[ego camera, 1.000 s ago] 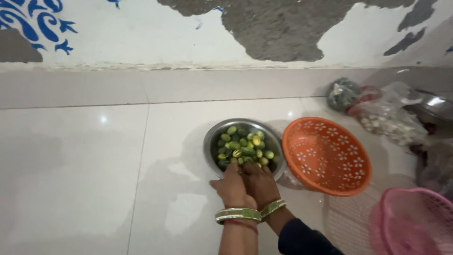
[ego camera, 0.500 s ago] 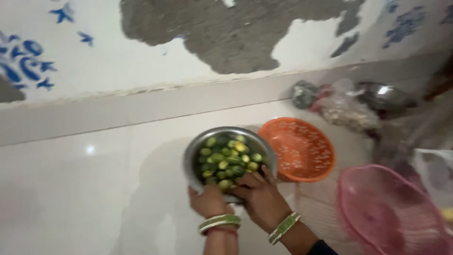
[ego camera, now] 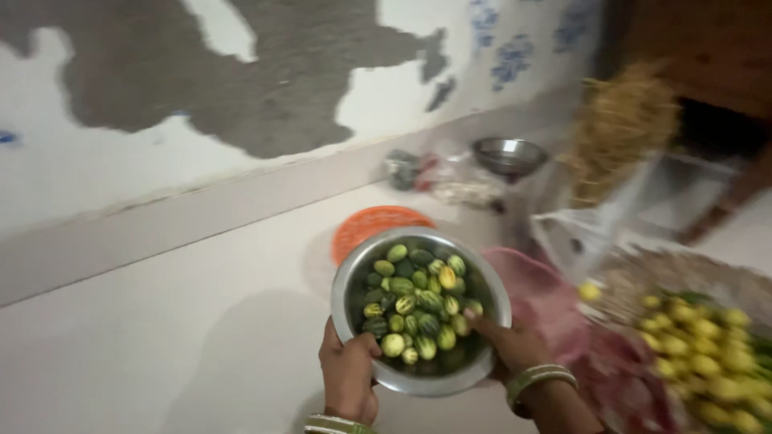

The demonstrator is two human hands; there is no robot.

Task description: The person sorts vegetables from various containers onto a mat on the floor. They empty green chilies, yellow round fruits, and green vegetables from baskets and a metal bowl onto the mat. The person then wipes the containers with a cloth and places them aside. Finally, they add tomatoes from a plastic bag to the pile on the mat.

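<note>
A round steel bowl (ego camera: 346,291) full of several small striped green and yellow fruits (ego camera: 416,304) is lifted off the white tiled floor. My left hand (ego camera: 347,378) grips its near left rim, thumb over the edge. On the near right rim my right hand (ego camera: 508,341) holds it, fingers reaching inside onto the fruits. Both wrists wear green bangles.
An orange perforated basket (ego camera: 366,224) lies behind the bowl, a pink basket (ego camera: 537,293) to its right. Farther back are a steel dish (ego camera: 508,153), plastic bags (ego camera: 450,181) and a straw bundle (ego camera: 619,128). Yellow fruits (ego camera: 708,345) are heaped at right. A peeling wall runs behind.
Both hands have picked the bowl up from the floor and carried it rightwards. The view has swung right, bringing the yellow fruit pile and straw into sight.
</note>
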